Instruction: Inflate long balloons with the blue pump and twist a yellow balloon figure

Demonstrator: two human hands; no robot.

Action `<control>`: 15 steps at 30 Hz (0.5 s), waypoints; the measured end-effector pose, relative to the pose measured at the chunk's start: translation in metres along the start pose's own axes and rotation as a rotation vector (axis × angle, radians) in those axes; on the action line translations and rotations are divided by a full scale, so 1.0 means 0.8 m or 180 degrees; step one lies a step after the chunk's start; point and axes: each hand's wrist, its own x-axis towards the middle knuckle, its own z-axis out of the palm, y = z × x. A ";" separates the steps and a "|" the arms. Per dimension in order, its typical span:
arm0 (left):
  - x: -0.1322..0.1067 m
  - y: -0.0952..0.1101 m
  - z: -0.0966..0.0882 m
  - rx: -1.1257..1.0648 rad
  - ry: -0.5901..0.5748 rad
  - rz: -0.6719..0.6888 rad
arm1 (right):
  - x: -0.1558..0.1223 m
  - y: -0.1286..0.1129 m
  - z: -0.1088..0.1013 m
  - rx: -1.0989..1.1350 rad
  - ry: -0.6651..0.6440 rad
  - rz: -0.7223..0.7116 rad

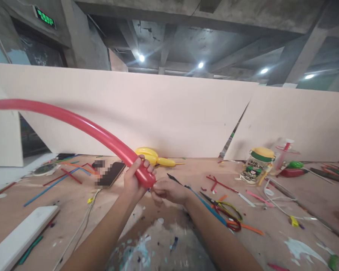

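A long inflated red balloon (81,126) arcs from the upper left down to the middle of the view. My left hand (135,177) is wrapped round its lower end. My right hand (168,190) is pinched at the balloon's tip, just right of the left hand. Both hands hover above a paint-stained wooden table (271,233). A yellow twisted balloon (152,156) lies on the table behind my hands.
Several uninflated balloons (53,184) lie scattered about. Scissors (226,210) rest right of my right forearm. A jar with a yellow lid (257,165) and a balloon pump (284,154) stand at the right. A white flat device (19,237) sits front left. Pink boards (158,113) wall the back.
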 end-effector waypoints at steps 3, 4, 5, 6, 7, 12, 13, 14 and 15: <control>-0.001 -0.001 0.000 -0.0095 -0.0040 -0.0020 | 0.000 0.012 0.000 0.0474 -0.0122 0.0089; -0.001 -0.002 -0.001 -0.0090 -0.0031 -0.0018 | 0.000 0.016 0.001 0.0590 -0.0149 0.0111; -0.001 -0.002 -0.001 -0.0075 -0.0007 -0.0014 | 0.001 0.020 0.002 0.0682 -0.0168 0.0122; 0.000 -0.003 -0.001 -0.0051 0.0036 0.0000 | 0.001 0.024 0.002 0.0754 -0.0177 0.0122; 0.001 -0.004 -0.001 -0.0014 0.0090 0.0013 | 0.002 0.027 0.002 0.0807 -0.0177 0.0114; 0.009 -0.014 -0.005 0.0186 0.0216 -0.0059 | 0.002 0.038 -0.004 0.0807 -0.0077 0.0123; 0.010 -0.017 -0.006 0.0171 0.0230 -0.0078 | 0.001 0.039 -0.006 0.0758 -0.0035 0.0130; 0.011 -0.019 -0.008 0.0146 0.0259 -0.0080 | 0.000 0.039 -0.008 0.0692 0.0013 0.0139; 0.012 -0.021 -0.010 0.0127 0.0301 -0.0079 | 0.000 0.039 -0.009 0.0605 0.0065 0.0149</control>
